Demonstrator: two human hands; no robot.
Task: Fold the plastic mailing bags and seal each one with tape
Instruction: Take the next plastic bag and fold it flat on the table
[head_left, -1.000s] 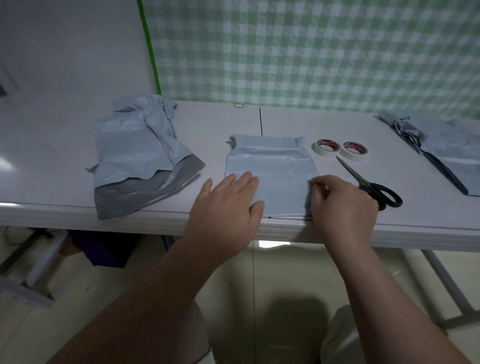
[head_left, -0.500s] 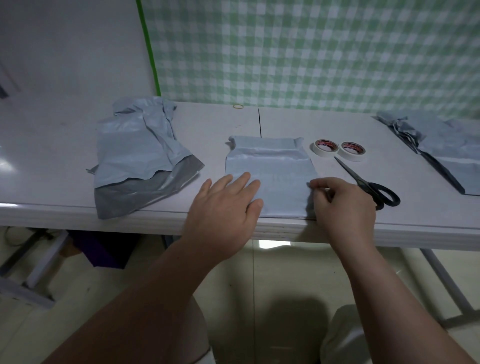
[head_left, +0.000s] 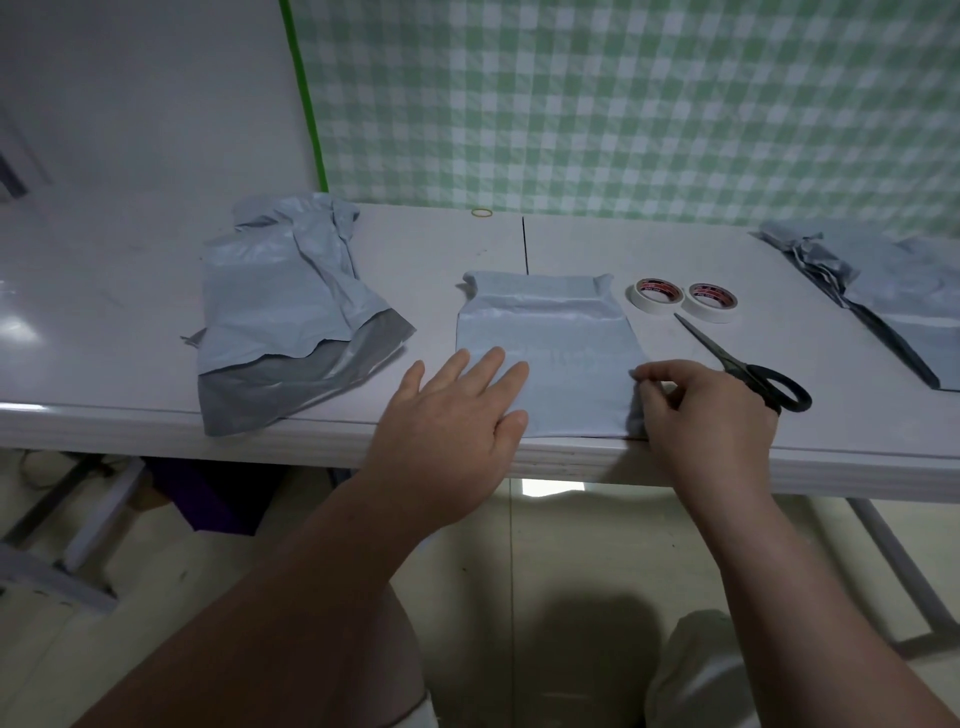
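Seen from the wearer's head, looking down: two bare forearms reach forward from the bottom of the view over a pale tiled floor towards the front edge of a glossy white table (head_left: 130, 312). The left hand (head_left: 457, 421) lies flat with its fingers straight and slightly spread, palm down, pressing on the near left corner of a pale grey plastic mailing bag (head_left: 550, 353). The right hand (head_left: 706, 410) has its fingers curled, and thumb and forefinger pinch the bag's right edge near its lower corner. This bag lies flat in the middle of the table, its near edge along the table's front edge and its far end folded over in a crumpled band. Just beyond the right hand lie black-handled scissors (head_left: 748, 371), blades shut and pointing away to the left. Near their tip, two rolls of white tape with red printed cores (head_left: 655, 295) sit flat, side by side and touching. To the left, apart from the bag, is a rumpled heap of grey mailing bags (head_left: 280, 306) with darker grey inner faces showing at its near end. At the far right lies another stack of grey mailing bags (head_left: 883, 296), cut off by the frame. A thin yellow rubber band (head_left: 482, 212) rests at the table's back edge. Behind hangs a green and white gingham cloth (head_left: 623, 104), edged on its left by a strip of green tape (head_left: 306, 104), beside a plain white wall.
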